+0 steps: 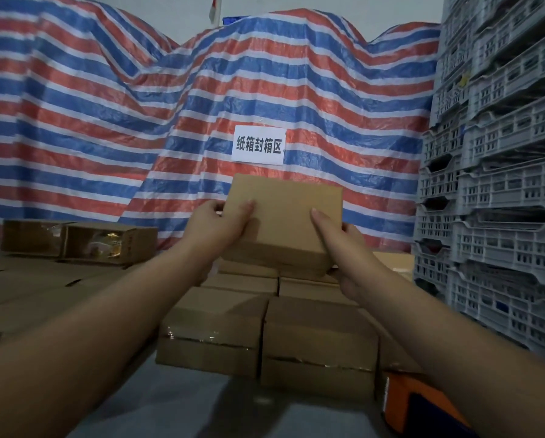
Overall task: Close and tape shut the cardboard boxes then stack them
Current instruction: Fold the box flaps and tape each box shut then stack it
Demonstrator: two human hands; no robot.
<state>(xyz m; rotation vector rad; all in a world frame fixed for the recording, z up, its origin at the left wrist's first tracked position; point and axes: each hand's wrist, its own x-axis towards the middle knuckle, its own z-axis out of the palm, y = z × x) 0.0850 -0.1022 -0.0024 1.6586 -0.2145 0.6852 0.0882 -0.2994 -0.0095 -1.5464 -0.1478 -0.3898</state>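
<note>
Cardboard box (283, 222), closed, at frame centre, grasped by left hand (215, 224) and right hand (343, 248) above the stack of taped boxes (264, 327); open boxes (78, 240) at mid-left apparently remain to be sealed

Dim, flat light fills the room, with no clear source and only soft shadows between the stacked boxes (266, 330). Faint glare glints off their tape seams. The forearms blur and loom at the lower corners, and the grey crates (498, 172) bow at the right edge.
</note>
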